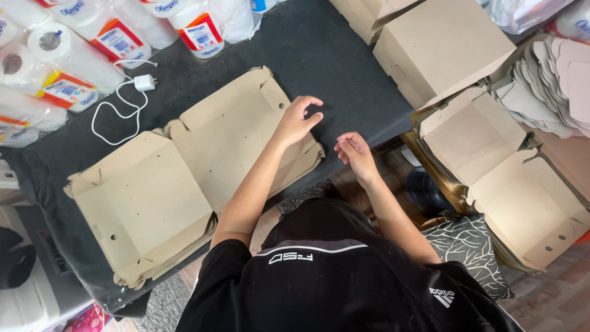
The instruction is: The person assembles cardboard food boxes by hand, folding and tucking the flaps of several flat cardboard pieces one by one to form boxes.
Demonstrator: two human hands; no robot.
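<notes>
Dark grey cloth is spread over the table [344, 67], and a stack of flat cardboard box blanks [184, 178] is laid out on it — plain kraft brown, unfolded, with notched flaps, fold creases and small punched holes; the stack's long axis runs diagonally, from the near-left table edge up toward the far right. The left hand [296, 120] is rested on the stack's far-right corner, fingers curled loosely, nothing actually gripped. The right hand [353, 152] is held just off the table edge, fingers half curled, nothing held in it. Wrapped paper rolls [74, 55] are piled at the far left — white, with red, orange and blue labels; a white charger with its cable [138, 86] is lying beside them. Folded brown boxes [442, 49] and more opened blanks [510, 178] are stacked on the right.
</notes>
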